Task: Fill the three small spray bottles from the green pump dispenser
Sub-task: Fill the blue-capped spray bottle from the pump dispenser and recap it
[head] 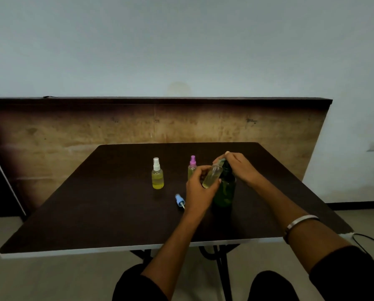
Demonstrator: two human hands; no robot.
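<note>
The green pump dispenser (224,190) stands on the dark table (108,209). My right hand (240,167) rests on its pump head. My left hand (198,190) holds an uncapped clear spray bottle (211,177) tilted, its mouth up against the pump nozzle; a little yellowish liquid sits at its bottom. That bottle's blue spray cap (179,200) lies on the table to the left of my left hand. A white-capped bottle (157,173) with yellow liquid stands further left. A pink-capped bottle (192,167) stands behind my left hand, partly hidden.
A wooden board (73,131) leans upright against the wall behind the table. The table's white front edge (95,250) runs near my knees. A black cable (370,240) hangs at the right corner.
</note>
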